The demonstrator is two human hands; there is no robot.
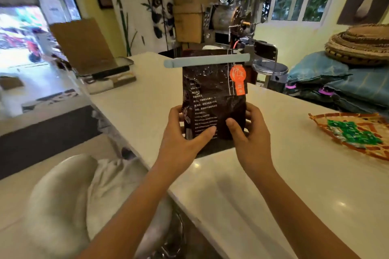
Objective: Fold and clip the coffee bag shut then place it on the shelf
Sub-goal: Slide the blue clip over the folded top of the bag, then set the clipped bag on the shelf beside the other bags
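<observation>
The coffee bag (213, 99) is gripped low at both sides by the left hand (185, 132) and the right hand (249, 132), upright above the counter (273, 174). The clip (206, 62) is seen across its folded top. The shelf is perhaps outside the view.

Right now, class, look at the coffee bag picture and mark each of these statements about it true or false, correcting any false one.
1. A pale blue clip runs across the top of the coffee bag. True.
2. Only one hand holds the bag. False: the left hand and right hand both grip its lower part.
3. The bag lies flat on the counter. False: it is upright.
4. A woven tray of green-wrapped items sits to the right on the counter. True.
5. The bag is white. False: it is dark brown with an orange label.
</observation>
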